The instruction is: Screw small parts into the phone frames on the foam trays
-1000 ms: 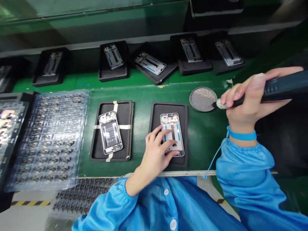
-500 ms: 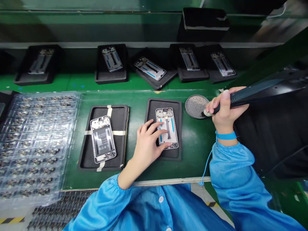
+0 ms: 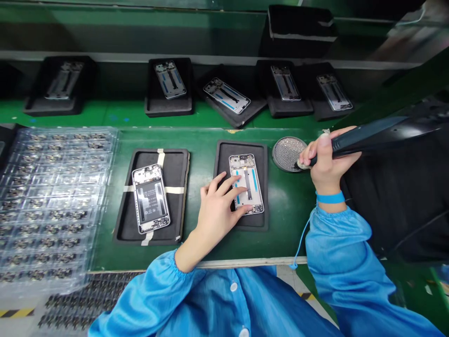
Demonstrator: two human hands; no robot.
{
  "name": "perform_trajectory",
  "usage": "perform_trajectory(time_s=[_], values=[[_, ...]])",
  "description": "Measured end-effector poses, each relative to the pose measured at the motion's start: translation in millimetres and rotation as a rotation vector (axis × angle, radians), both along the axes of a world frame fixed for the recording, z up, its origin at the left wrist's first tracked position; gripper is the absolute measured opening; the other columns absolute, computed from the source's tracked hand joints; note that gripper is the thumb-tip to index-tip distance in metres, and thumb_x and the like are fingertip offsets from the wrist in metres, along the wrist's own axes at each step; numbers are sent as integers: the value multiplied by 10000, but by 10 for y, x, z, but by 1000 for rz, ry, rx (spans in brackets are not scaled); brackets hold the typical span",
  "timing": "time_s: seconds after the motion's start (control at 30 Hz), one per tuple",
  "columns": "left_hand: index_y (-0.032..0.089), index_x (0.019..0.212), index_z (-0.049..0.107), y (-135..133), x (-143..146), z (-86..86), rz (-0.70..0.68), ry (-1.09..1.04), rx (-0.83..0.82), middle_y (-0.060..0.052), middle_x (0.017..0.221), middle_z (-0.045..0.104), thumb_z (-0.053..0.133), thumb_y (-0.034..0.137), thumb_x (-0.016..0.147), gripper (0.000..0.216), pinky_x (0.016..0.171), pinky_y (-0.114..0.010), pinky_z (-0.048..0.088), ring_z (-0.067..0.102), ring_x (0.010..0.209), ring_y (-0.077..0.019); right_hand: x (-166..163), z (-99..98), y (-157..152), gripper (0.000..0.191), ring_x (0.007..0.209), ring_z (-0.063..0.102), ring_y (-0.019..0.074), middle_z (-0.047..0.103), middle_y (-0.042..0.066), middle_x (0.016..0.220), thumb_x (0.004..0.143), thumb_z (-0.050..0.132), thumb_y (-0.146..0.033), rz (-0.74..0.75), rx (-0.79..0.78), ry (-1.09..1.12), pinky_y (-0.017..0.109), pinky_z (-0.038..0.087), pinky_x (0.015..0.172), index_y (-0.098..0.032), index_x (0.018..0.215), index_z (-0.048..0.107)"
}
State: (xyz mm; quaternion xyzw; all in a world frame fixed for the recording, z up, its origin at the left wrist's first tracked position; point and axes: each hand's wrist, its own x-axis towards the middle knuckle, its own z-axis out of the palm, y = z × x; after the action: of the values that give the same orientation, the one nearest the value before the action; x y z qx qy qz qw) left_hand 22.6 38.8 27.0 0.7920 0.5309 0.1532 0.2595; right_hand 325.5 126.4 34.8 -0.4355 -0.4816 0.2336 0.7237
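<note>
The left hand (image 3: pixel 217 210) lies released, with fingers spread and fingertips pressed on the phone frame (image 3: pixel 247 185), which sits slightly tilted on the black foam mat (image 3: pixel 242 150). The heel of this hand is near the pale front edge strip (image 3: pixel 252 262) of the green bench (image 3: pixel 287 224). The right hand (image 3: pixel 328 161) is clenched around an electric screwdriver (image 3: pixel 365 145), with its bit at the right rim of the round mesh screw dish (image 3: pixel 287 154). A blue wrist strap (image 3: pixel 329 197) circles the right wrist. Open bench lies between the mat's right edge and the right forearm. A narrow strip of bench separates this mat from a second foam mat (image 3: pixel 177 164), which carries a taped-down phone frame (image 3: pixel 150 199). A clear blister tray of small parts (image 3: pixel 52 206) lies just left of that mat. Farther back, a row of phone frames on black mats (image 3: pixel 168 79) stands on a green shelf (image 3: pixel 119 117).
</note>
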Motion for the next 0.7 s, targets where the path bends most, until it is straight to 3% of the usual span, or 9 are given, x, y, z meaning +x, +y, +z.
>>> perform_trajectory(time_s=[0.2, 0.3, 0.4, 0.47, 0.57, 0.7], values=[[370, 1434, 989, 14, 146, 93, 43, -33, -100, -72, 1844, 801, 1120, 312, 1012, 446, 1454, -732, 497, 558, 1834, -495, -238, 270, -267, 548, 410, 508, 130, 603, -154, 668, 1089, 1055, -618, 52, 54, 64, 279, 560, 445, -328, 1132, 592], [360, 1406, 991, 16, 170, 120, 43, -50, -121, -56, 1871, 785, 1121, 311, 1006, 423, 1478, -728, 469, 540, 1850, -487, -486, 380, -532, 475, 390, 495, 117, 659, -141, 700, 1138, 1031, -559, 287, 78, 122, 273, 570, 442, -329, 1157, 616], [354, 1407, 985, 10, 180, 130, 47, -55, -133, -49, 1888, 776, 1118, 325, 1009, 421, 1482, -736, 461, 532, 1862, -492, -689, 347, -731, 353, 395, 522, 112, 705, -121, 735, 1188, 982, -497, 569, 52, 125, 260, 573, 441, -329, 1184, 671], [355, 1410, 981, 7, 185, 135, 49, -53, -138, -49, 1887, 776, 1107, 322, 1011, 419, 1487, -739, 458, 523, 1872, -493, -759, 274, -796, 294, 411, 529, 124, 714, -114, 740, 1201, 959, -470, 667, 15, 101, 281, 606, 463, -344, 1220, 694], [353, 1414, 977, 7, 191, 140, 47, -55, -138, -46, 1887, 775, 1094, 314, 1010, 423, 1498, -734, 450, 513, 1883, -483, -786, 182, -821, 282, 425, 519, 134, 699, -110, 726, 1209, 943, -479, 696, -16, 78, 309, 643, 513, -355, 1256, 693], [355, 1419, 972, 2, 194, 126, 43, -67, -126, -41, 1885, 778, 1086, 317, 1009, 426, 1499, -732, 444, 513, 1882, -473, -785, 155, -834, 257, 429, 532, 122, 696, -108, 747, 1225, 922, -443, 720, 0, 87, 270, 589, 504, -348, 1260, 686]])
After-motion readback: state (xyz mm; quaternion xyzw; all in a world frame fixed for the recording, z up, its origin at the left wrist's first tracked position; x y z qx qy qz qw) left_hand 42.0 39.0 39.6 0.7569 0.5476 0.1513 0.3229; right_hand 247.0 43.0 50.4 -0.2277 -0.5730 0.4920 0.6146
